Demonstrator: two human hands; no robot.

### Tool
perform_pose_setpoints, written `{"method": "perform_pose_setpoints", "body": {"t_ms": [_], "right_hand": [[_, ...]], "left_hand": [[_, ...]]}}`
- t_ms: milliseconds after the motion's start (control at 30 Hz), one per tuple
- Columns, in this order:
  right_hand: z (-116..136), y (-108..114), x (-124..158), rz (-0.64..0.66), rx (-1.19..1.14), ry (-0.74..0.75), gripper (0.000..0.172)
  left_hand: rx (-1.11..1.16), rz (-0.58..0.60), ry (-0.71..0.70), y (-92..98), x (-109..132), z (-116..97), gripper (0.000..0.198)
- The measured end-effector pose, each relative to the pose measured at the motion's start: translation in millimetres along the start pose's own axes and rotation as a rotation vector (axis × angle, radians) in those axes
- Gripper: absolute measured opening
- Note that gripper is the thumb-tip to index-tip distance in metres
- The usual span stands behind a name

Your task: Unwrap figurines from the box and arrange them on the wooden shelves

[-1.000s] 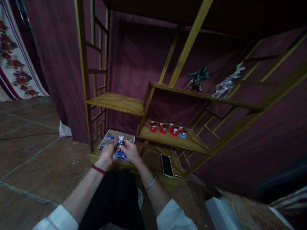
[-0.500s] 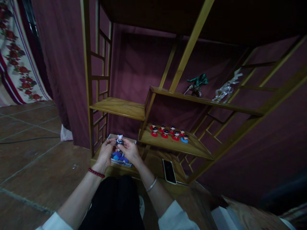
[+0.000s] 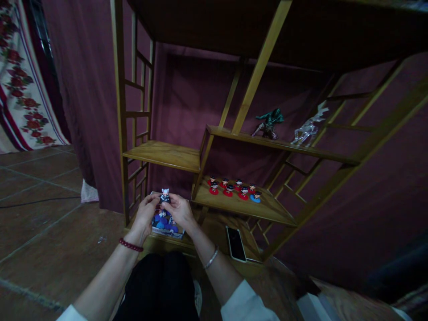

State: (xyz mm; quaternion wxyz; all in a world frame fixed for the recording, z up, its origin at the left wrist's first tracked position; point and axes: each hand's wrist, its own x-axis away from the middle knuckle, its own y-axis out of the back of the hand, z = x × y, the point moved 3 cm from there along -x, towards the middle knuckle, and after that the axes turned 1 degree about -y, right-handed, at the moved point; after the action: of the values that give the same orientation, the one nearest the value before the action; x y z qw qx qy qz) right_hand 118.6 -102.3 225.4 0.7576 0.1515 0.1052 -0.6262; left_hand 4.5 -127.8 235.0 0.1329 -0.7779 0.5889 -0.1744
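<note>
Between my two hands is a small figurine (image 3: 165, 196) with a pale, eared head and dark clothing, held upright. My left hand (image 3: 147, 211) pinches it from the left, and my right hand (image 3: 179, 209) has thumb and fingers closed on its right side. Just beneath them a shallow box (image 3: 182, 232) rests on the bottom shelf, with blue and purple pieces (image 3: 163, 224) inside. The figurine's lower part is partly covered by my fingers.
Several small figurines on red bases (image 3: 229, 191) and one on a blue base (image 3: 256, 197) stand on the middle shelf (image 3: 227, 204). A phone (image 3: 236, 244) lies at lower right. Higher up are a green-caped figure (image 3: 270, 123) and a clear figure (image 3: 309, 128). Wooden uprights (image 3: 118, 111) frame the left side.
The view has shifted slightly, so the shelves appear a little lower. Both hands keep hold of the figurine above the box, with little change in grip.
</note>
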Motion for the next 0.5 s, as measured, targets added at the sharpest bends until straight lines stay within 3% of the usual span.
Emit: {"method": "perform_pose_setpoints", "body": {"t_ms": [500], "right_hand": [[8,2,-8,-0.013,0.066,0.008,0.038]], "left_hand": [[-0.029,-0.006,-0.054,-1.2,0,-12,0.033]]}}
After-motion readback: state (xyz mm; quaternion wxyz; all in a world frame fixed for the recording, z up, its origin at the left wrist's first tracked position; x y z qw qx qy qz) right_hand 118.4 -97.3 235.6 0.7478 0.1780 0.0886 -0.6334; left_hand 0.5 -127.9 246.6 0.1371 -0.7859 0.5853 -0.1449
